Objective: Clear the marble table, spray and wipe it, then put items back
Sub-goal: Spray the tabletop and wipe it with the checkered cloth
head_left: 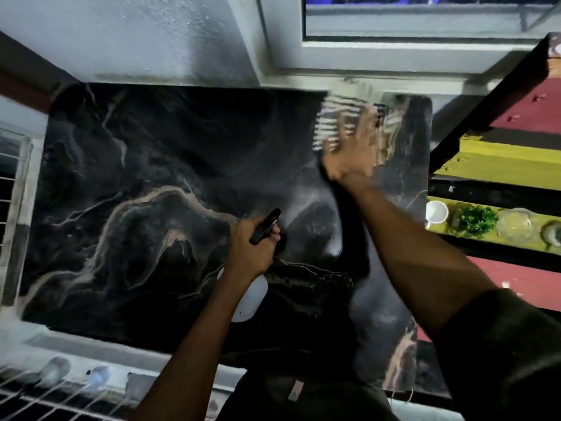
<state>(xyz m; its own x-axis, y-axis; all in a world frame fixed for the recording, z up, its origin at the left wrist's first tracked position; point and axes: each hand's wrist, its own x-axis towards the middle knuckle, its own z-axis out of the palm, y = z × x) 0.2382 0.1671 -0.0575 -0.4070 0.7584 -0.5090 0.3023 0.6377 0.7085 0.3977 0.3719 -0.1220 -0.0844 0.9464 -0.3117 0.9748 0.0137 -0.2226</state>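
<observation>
The dark marble surface carries none of its usual items now, so the clearing step seems done and the spraying and wiping step is in hand. The left hand holds a spray bottle over the near middle part of the surface; its fingers are curled around the neck and the black trigger head, and the white body hangs below the wrist. The nozzle points toward the far right part of the surface, and a pale mist shows just beyond it, probably so that the liquid falls ahead of the wiping. The right hand is at the far right corner of the surface, with its fingers spread and rather straight, pressing down on a striped cloth. This hand and the cloth are blurred, so the exact contact I cannot tell; a flat hand likely gives wide pressure for wiping. To the right of the surface, well apart from it, a white cup, a small green plant and a glass bowl stand in a row on a yellow stripe of the floor, I think put there to wait for return.
</observation>
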